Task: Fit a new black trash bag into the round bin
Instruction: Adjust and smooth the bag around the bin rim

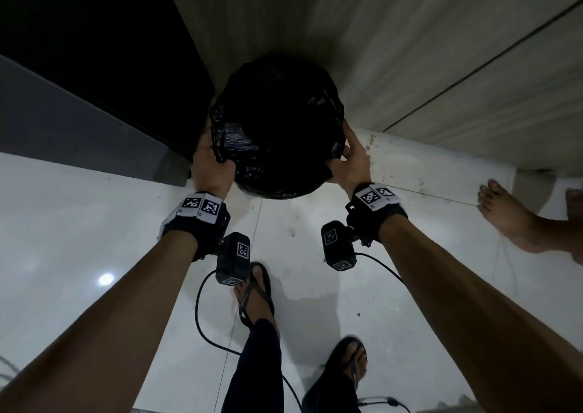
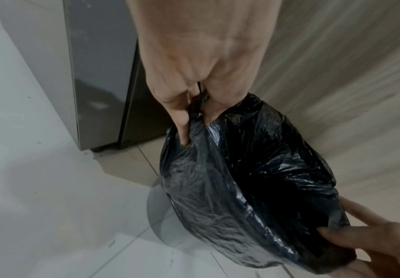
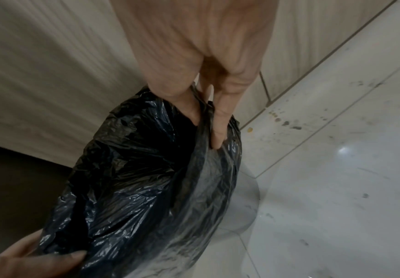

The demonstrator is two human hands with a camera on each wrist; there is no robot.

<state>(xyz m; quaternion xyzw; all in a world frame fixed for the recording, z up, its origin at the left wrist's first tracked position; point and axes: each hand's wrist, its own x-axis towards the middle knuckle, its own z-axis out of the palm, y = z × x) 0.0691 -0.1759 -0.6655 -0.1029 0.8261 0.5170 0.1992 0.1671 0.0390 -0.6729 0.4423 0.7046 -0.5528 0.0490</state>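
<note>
Head: both hands (image 1: 213,163) on bag (image 1: 277,128) rim

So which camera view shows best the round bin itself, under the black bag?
The left wrist view: the bin wall shows grey below the bag. The right wrist view shows a smaller piece; the head view shows only bag.
</note>
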